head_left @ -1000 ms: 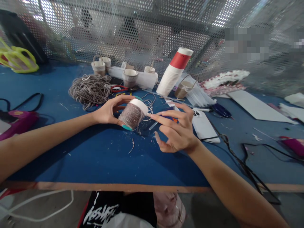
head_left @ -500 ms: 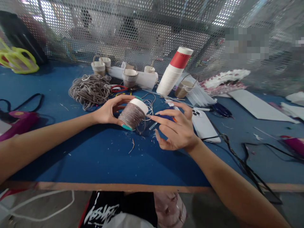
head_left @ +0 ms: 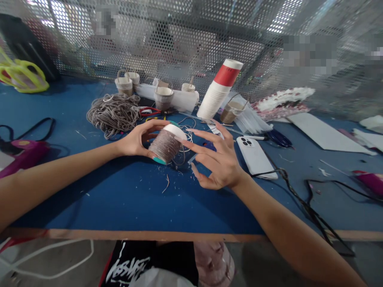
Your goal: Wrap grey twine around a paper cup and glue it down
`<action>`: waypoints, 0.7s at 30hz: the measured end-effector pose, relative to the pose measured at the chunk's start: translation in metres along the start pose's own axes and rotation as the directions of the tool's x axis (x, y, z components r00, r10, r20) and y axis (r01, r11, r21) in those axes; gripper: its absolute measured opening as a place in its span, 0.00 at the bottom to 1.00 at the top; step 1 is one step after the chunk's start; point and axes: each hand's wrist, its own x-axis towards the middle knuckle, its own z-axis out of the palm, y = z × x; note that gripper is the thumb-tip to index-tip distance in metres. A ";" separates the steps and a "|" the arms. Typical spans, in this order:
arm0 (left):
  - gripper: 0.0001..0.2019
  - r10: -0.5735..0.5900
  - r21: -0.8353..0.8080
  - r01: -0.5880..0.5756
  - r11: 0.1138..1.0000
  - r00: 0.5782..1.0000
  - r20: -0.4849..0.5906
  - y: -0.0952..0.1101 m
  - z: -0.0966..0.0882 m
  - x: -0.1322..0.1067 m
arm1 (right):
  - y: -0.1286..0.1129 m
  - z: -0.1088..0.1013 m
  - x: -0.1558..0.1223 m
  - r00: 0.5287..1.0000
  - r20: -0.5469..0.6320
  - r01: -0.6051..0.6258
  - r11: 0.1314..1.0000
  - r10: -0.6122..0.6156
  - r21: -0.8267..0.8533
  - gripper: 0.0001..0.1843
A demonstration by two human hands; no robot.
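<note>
My left hand (head_left: 136, 139) grips a paper cup wrapped in grey-brown cord (head_left: 166, 144), holding it tilted on its side just above the blue table (head_left: 119, 191). The cup's white rim points right and its teal base points down-left. My right hand (head_left: 217, 159) hovers beside the rim with fingers spread; its index fingertip touches the rim. A loose strand of cord (head_left: 187, 133) trails from the cup behind my right hand.
A heap of grey cord (head_left: 113, 112) lies behind the left hand. Several small wrapped cups (head_left: 163, 97), a tilted stack of paper cups (head_left: 218, 91), red scissors (head_left: 149, 111), a white phone (head_left: 256, 156), black cables (head_left: 299, 195) and a magenta glue gun (head_left: 20, 153) surround the work spot.
My right hand has moved left and slightly up, bringing its fingertip onto the cup's rim. The left hand and cup have stayed in place.
</note>
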 end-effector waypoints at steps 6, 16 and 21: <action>0.45 0.023 0.015 -0.022 1.000 1.000 -0.002 -0.002 -0.001 0.000 | 0.003 -0.001 -0.003 0.998 -0.061 0.017 0.999 -0.014 0.038 0.08; 0.45 0.005 0.015 -0.005 1.000 1.000 0.005 0.001 0.000 0.001 | -0.003 0.001 0.000 0.996 -0.057 -0.072 0.997 0.070 -0.031 0.06; 0.46 0.008 0.014 -0.008 1.000 1.000 -0.003 0.001 0.000 0.001 | 0.001 0.001 0.000 0.995 0.075 -0.071 0.997 0.070 0.013 0.09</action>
